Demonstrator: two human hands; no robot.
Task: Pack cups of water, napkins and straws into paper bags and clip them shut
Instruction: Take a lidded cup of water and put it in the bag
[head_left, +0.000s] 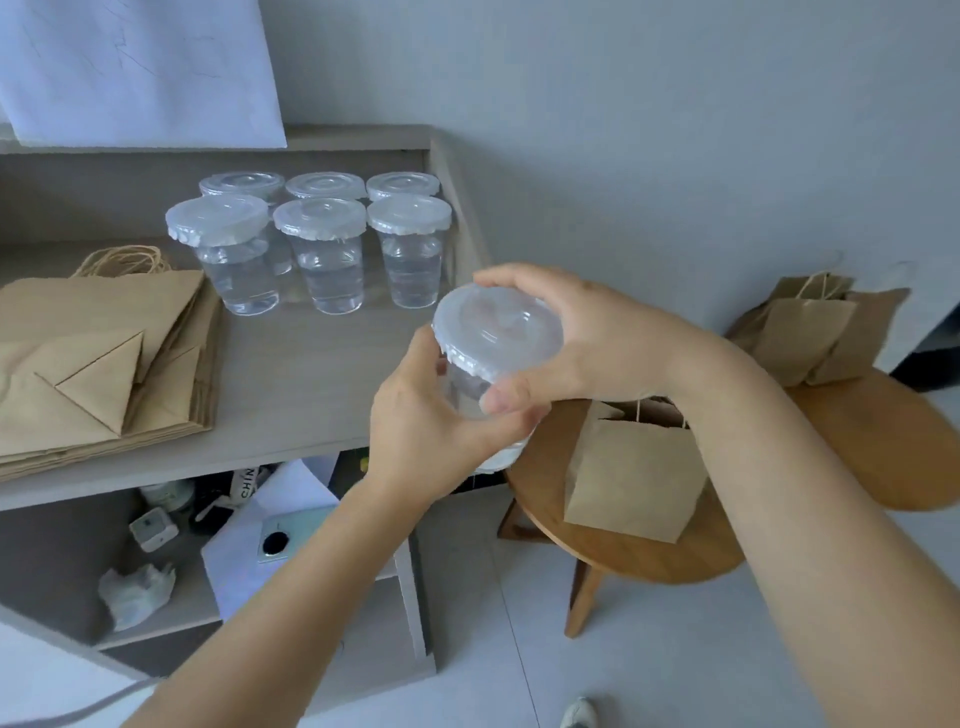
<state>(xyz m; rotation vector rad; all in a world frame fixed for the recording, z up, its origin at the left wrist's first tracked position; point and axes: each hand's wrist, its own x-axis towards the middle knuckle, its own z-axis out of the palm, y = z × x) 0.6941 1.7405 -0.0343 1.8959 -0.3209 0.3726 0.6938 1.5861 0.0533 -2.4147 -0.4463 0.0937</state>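
Lidded cup of water (491, 364) held in mid-air by both hands. Left hand (421, 431) fingers curled round the clear body from below; right hand (582, 338) fingers gripping the lid rim from above. Just beyond the right fingers, an upright paper bag (631, 478) on a round stool (623, 556). Left of the fingers, six more cups (311, 244) and flat bags (98, 364) on the worktop (296, 384).

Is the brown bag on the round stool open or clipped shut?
Open: the bag stands upright with its top apart, dark inside, no clip visible.
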